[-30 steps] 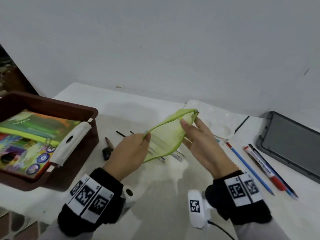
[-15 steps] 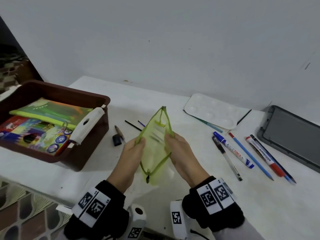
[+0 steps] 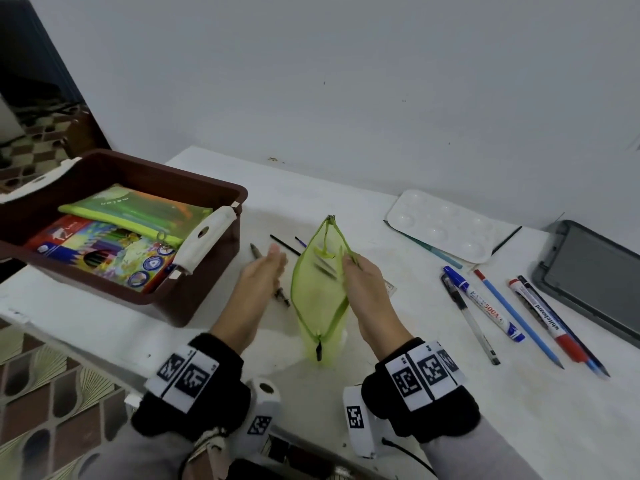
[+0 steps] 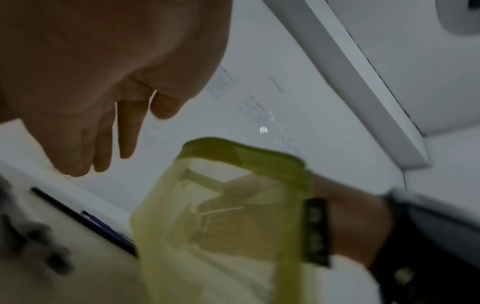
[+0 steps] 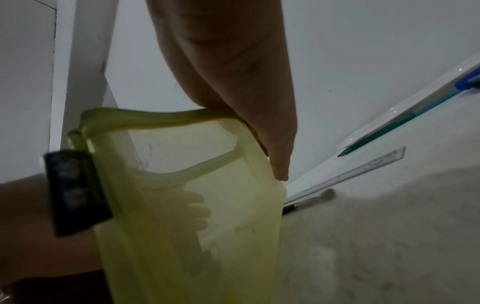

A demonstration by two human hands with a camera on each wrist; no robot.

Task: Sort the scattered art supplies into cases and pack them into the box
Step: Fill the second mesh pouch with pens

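Note:
A translucent green mesh pouch (image 3: 317, 296) hangs over the white table (image 3: 433, 410) with its zipper mouth gaping. My right hand (image 3: 363, 282) pinches the pouch's right rim; in the right wrist view the fingers (image 5: 262, 123) clamp that green pouch (image 5: 187, 205) at its top edge. My left hand (image 3: 265, 271) hovers just left of the pouch with straight fingers, apart from it; the left wrist view shows those fingers (image 4: 124, 133) spread above the pouch (image 4: 221, 216). The brown box (image 3: 194, 296) at left holds a green case (image 3: 138, 211) and a coloured-pencil pack (image 3: 100, 251).
On the table right of the pouch lie a blue marker (image 3: 485, 304), a black pen (image 3: 469, 318), a blue pencil (image 3: 516, 318) and a red marker (image 3: 543, 320). A white palette (image 3: 446, 225) and a grey lid (image 3: 595, 275) sit behind. Dark pencils (image 3: 282, 244) lie by the box.
My left hand has let go of the pouch's left rim and drawn away to the left. The right hand alone now holds the pouch, which hangs in much the same place.

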